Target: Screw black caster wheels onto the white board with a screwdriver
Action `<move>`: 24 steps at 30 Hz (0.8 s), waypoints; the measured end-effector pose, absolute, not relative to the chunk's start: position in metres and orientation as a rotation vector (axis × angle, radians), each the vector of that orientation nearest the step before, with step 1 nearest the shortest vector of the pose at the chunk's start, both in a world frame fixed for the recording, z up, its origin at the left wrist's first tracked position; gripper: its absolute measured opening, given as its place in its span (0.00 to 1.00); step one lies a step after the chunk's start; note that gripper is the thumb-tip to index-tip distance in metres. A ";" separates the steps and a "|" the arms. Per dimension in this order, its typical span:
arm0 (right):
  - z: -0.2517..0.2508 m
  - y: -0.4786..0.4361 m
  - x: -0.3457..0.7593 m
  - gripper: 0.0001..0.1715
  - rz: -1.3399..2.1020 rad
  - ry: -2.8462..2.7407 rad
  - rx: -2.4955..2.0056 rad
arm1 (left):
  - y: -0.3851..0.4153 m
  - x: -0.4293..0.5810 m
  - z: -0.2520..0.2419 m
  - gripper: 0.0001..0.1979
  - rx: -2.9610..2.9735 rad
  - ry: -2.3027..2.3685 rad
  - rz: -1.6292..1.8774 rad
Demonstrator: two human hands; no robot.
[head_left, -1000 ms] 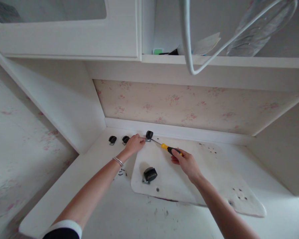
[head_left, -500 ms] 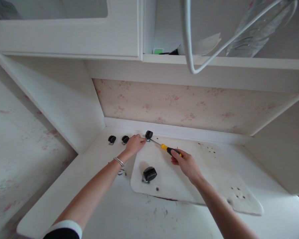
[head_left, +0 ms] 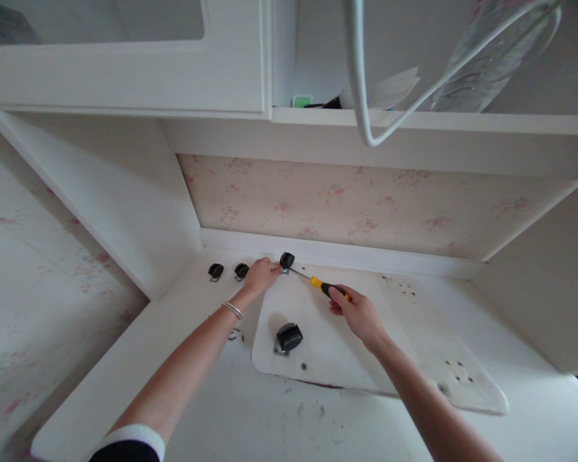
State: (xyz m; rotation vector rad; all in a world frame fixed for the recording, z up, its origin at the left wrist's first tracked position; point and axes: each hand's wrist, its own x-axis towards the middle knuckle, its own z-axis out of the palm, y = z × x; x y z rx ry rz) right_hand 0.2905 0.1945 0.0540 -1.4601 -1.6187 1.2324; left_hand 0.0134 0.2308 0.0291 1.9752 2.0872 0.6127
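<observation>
My right hand (head_left: 354, 308) is closed around the yellow and black handle of a screwdriver (head_left: 324, 286). Its metal shaft points left, and the tip meets the base plate of a black caster wheel (head_left: 287, 260) at the back corner of a white board (head_left: 356, 346). With fingers pinched together, my left hand (head_left: 262, 276) is at that same caster's plate; whatever is between its fingertips is too small to make out. A second caster (head_left: 289, 337) sits on the board's near left corner. Two loose casters, one on the far left (head_left: 216, 271) and one beside my left hand (head_left: 241, 271), stand on the desk.
The board lies on a white desktop (head_left: 212, 398) with dark scuffs. Groups of screw holes (head_left: 458, 372) mark its right corners. Overhead is a white cabinet (head_left: 125, 80) and an open shelf holding a plastic bag (head_left: 472, 70). A white cable (head_left: 359, 77) hangs in front.
The view has shifted very slightly. Both hands, the screwdriver and the casters keep nearly the same places.
</observation>
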 end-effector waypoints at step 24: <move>0.058 0.191 0.288 0.27 1.228 -1.660 -1.490 | 0.232 0.009 0.020 0.13 2.033 2.044 0.632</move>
